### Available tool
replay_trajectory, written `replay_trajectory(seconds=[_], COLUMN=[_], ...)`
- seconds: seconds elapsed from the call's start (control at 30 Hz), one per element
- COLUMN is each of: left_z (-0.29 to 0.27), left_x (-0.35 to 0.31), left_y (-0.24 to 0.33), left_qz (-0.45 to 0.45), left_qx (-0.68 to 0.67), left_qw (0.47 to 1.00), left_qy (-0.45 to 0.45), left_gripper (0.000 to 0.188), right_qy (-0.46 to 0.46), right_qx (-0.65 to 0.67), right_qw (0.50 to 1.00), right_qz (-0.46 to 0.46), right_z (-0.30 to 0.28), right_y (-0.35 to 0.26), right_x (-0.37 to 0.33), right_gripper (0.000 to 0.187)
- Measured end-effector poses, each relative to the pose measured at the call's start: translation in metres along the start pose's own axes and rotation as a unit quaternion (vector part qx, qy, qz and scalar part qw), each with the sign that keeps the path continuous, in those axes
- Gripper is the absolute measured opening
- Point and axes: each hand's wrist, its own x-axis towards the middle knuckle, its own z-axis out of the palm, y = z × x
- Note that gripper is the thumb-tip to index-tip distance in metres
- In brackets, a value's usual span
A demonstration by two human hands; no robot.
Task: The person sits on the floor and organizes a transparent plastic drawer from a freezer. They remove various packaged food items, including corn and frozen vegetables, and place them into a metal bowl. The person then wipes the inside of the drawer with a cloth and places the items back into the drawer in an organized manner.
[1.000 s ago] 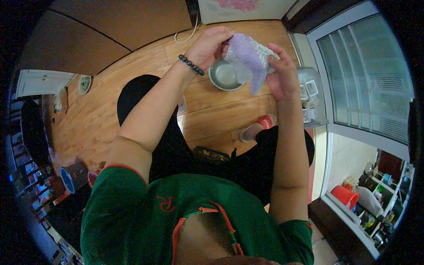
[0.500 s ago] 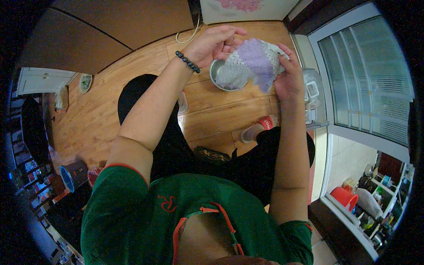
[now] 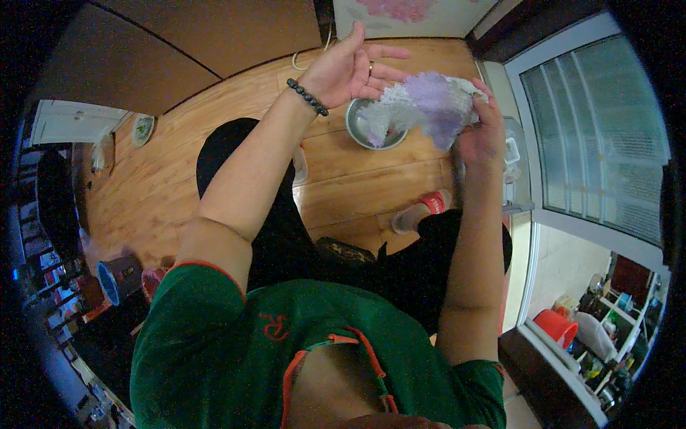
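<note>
A white and lavender cloth (image 3: 427, 104) with a textured weave hangs stretched sideways over the floor. Its right end is pinched between the thumb and fingers of my right hand (image 3: 483, 130). My left hand (image 3: 351, 70), palm up with the fingers spread, is at the cloth's left side; whether its fingertips touch the cloth I cannot tell. It wears a ring, and a dark beaded bracelet (image 3: 308, 96) circles the wrist. Below the cloth a round metal basin (image 3: 355, 127) stands on the floor, partly covered from sight by it.
My knees are apart, and a foot in a red slipper (image 3: 434, 202) rests on the wooden floor (image 3: 343, 168). Clear containers (image 3: 510, 150) stand by the glazed sliding door (image 3: 593, 132) on the right. A blue-rimmed bin (image 3: 118, 279) stands at the left; brown cabinets (image 3: 236, 36) are ahead.
My left hand has turned palm up and spread its fingers, away from the cloth. My right hand has shifted slightly right and down with the cloth, whose left end hangs narrower.
</note>
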Motion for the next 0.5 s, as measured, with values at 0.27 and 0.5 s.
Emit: replay_trajectory(seconds=[0.27,0.5], left_z=[0.014,0.006], left_x=[-0.005,-0.002], left_y=[0.007,0.002], left_qz=[-0.019,-0.022], left_qx=[-0.015,-0.023], left_qw=[1.0,0.999], left_qy=[0.005,-0.008], left_gripper=[0.087,0.088], right_qy=[-0.002,-0.02], right_qx=[0.001,0.01], right_qw=[1.0,1.0], right_qz=[-0.019,-0.012], right_z=[-0.001,-0.001], right_y=[-0.002,0.001], right_x=[0.001,0.003], right_gripper=[0.03,0.031])
